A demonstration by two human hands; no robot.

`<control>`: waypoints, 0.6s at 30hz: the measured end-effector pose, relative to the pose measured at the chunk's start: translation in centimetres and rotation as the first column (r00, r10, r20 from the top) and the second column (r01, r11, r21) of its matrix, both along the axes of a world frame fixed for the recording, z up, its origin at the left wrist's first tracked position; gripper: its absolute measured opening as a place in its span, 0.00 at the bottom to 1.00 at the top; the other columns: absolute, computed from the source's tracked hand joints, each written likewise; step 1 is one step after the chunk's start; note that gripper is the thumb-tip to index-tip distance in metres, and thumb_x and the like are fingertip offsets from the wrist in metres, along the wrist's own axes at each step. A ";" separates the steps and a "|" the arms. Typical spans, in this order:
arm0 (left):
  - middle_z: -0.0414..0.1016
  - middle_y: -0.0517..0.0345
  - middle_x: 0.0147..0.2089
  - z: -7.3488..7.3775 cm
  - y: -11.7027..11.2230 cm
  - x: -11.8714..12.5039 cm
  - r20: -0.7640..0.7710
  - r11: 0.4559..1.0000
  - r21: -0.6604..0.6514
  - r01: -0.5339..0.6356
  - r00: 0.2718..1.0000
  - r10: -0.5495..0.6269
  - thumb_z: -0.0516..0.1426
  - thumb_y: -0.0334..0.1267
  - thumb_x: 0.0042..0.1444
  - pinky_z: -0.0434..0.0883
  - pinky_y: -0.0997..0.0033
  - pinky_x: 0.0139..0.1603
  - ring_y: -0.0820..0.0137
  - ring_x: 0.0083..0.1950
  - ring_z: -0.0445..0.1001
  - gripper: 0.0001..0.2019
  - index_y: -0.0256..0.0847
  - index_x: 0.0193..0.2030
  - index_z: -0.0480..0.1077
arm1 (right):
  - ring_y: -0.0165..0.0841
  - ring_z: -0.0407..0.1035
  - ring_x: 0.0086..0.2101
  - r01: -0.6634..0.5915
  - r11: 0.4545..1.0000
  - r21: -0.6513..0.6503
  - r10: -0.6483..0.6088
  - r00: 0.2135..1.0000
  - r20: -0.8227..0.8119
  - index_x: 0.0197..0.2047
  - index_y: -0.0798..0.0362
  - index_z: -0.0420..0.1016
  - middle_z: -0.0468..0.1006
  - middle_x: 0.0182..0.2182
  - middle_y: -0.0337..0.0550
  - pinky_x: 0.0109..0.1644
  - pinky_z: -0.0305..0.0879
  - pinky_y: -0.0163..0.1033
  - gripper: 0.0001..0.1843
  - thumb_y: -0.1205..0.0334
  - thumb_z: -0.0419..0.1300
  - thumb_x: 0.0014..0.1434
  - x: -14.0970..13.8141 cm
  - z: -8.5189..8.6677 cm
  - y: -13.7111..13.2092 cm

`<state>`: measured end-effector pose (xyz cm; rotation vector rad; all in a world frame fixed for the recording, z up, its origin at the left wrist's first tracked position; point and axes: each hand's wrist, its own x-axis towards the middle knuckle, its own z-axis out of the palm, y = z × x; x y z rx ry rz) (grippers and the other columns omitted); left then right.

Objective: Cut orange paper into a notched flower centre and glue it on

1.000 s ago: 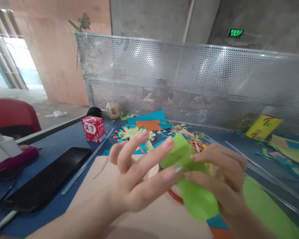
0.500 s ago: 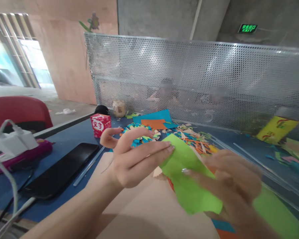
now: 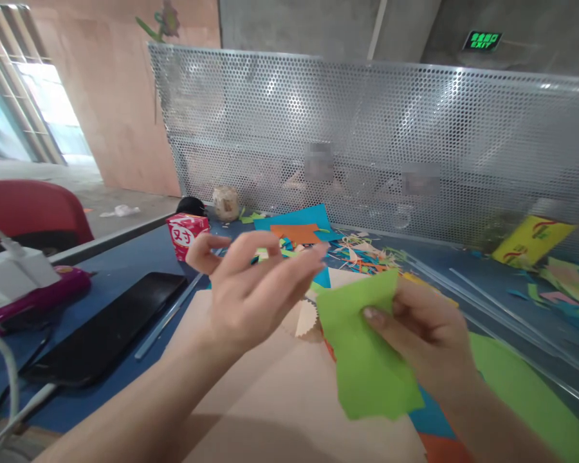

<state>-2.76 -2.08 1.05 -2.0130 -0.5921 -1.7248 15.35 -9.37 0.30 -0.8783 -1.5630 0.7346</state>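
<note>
**Right hand pinching green paper, left hand free**

Right hand (image 3: 424, 334): clamped on the green paper (image 3: 367, 366) at its right edge, with the thumb on the front face and the fingers behind. The paper is held up off the bench (image 3: 125, 257), above the near edge of a beige sheet (image 3: 270, 405). It looks folded or creased, its top edge rises toward the right hand, and its lower part hangs free.

Left hand (image 3: 251, 289): released and grasping nothing. The fingers are loosely curled and spread, with the tips pointing right. It sits just beside the paper's upper left corner, and I see no contact.

Around them:
- A scalloped beige cutout (image 3: 305, 318) lies on the beige sheet, just left of the green paper and under the left fingertips.
- A bigger green sheet (image 3: 525, 392) lies flat on the bench, right of the right wrist.
- A scrap pile (image 3: 361, 254) of orange, blue and green strips sits behind both hands.
- A blue sheet (image 3: 299, 217) with an orange sheet (image 3: 294, 233) on top lies behind the scraps, near the mesh screen (image 3: 367, 141).
- A red carton (image 3: 186, 233) stands upright, far left of the scraps.
- A black phone (image 3: 106, 334) lies flat, left of the beige sheet, with a clear rod (image 3: 166, 315) between them.
- More clear rods (image 3: 487, 299) run along the bench on the right.
- A yellow pack (image 3: 531, 241) leans at the screen, far right.
- A white charger (image 3: 14, 273) sits on a magenta case (image 3: 43, 299) at the left edge.
</note>
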 end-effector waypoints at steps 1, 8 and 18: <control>0.71 0.68 0.22 0.4 0.0 -0.2 0.032 0.998 0.036 -0.043 0.999 0.042 0.61 0.33 0.46 0.64 0.60 0.39 0.68 0.33 0.71 0.18 0.53 0.45 0.69 | 0.26 0.69 0.25 0.038 0.999 0.031 -0.037 0.999 -0.006 0.35 0.44 0.75 0.75 0.26 0.34 0.24 0.67 0.28 0.05 0.63 0.59 0.55 0.0 0.1 -0.1; 0.76 0.80 0.36 -0.4 -1.8 -1.1 -0.234 0.966 0.259 0.026 0.971 0.037 0.60 0.39 0.47 0.65 0.59 0.45 0.70 0.37 0.72 0.14 0.59 0.40 0.64 | 0.25 0.67 0.22 0.126 0.988 0.094 -0.134 0.988 0.081 0.32 0.47 0.73 0.74 0.23 0.33 0.22 0.65 0.26 0.06 0.67 0.56 0.55 -0.5 0.5 -0.4; 0.76 0.72 0.25 0.2 -2.8 -0.2 -0.276 0.995 0.096 0.015 0.961 0.012 0.60 0.40 0.50 0.59 0.63 0.54 0.70 0.41 0.73 0.11 0.50 0.42 0.71 | 0.29 0.65 0.21 0.111 0.953 0.280 -0.215 0.904 0.370 0.26 0.49 0.63 0.65 0.18 0.35 0.20 0.62 0.31 0.08 0.68 0.53 0.56 -0.1 0.2 -1.4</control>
